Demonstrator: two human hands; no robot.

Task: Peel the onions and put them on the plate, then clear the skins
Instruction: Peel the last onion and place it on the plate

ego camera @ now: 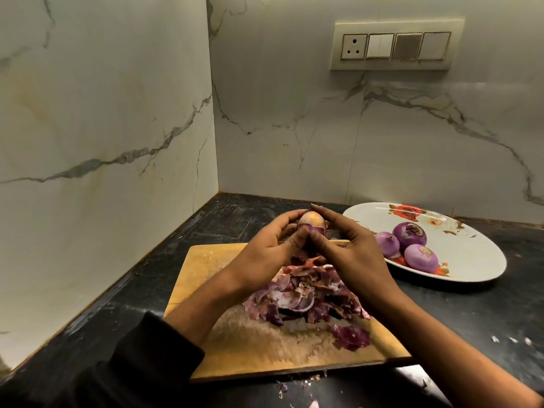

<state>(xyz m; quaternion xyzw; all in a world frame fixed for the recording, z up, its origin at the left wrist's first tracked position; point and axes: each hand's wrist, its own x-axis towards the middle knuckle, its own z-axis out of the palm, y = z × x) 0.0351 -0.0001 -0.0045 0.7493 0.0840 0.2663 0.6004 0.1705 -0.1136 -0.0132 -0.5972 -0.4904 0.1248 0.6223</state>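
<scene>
Both hands hold one onion (311, 220) above the far end of the wooden cutting board (206, 260); its top still has papery brown skin, with purple flesh showing lower down. My left hand (273, 245) grips it from the left and my right hand (350, 248) from the right, fingers curled around it and thumbs meeting at its front. A heap of purple and brown onion skins (306, 295) lies on the board beneath the hands. Three peeled purple onions (409, 234) sit on a white flowered plate (471, 260) to the right.
The board rests on a dark stone counter (459, 313) in a corner of marbled walls. A loose skin scrap (351, 337) lies near the board's front, and small bits are scattered on the counter by its near edge. A switch panel (396, 45) is on the back wall.
</scene>
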